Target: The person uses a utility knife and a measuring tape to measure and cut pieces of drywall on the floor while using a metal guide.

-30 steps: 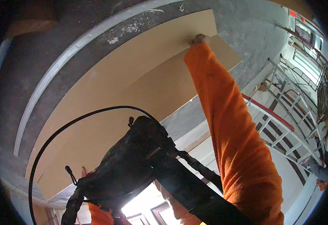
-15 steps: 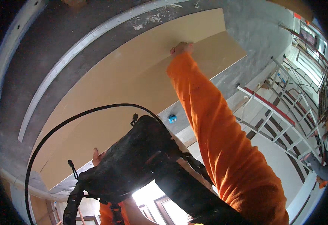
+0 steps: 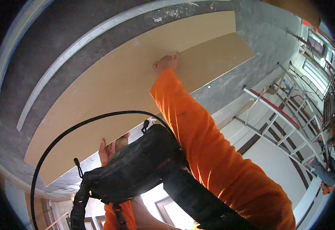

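Tan board (image 3: 110, 84) lies on a grey surface (image 3: 248, 69), its long axis running from lower left to upper right. Right of its middle, the right hand (image 3: 164, 64) curls tightly around a small red-tipped object (image 3: 175, 56), where a lengthwise line meets the hand. The left hand (image 3: 105, 151), nearer the lower-left end, sits at the near long edge, partly behind a black bag (image 3: 136, 165); I cannot tell whether it grips.

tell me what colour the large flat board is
The large flat board is plain tan, best seen in the head view.
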